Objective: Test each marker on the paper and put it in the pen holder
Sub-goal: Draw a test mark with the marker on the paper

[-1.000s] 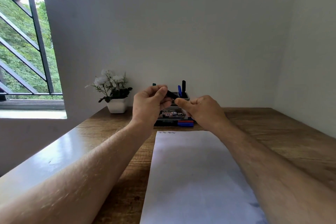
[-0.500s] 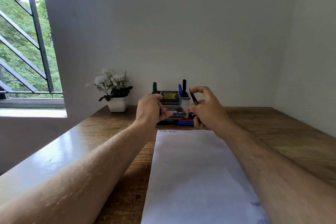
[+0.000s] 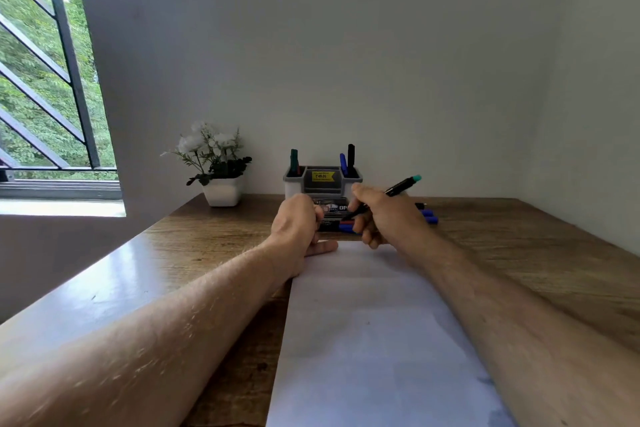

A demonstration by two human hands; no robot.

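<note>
Now right hand [image 3: 384, 215] grips marker [image 3: 398, 188] over paper [image 3: 363, 322] far edge

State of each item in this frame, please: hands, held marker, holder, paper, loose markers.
Right hand: gripping marker.
Left hand: fisted, resting on paper's far edge.
Marker: held tilted, green end up.
Holder: upright, three markers standing inside.
Paper: flat on desk.
Loose markers: lying on desk.

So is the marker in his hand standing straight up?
No, tilted: the marker in the right hand slants, green end up right.
</note>
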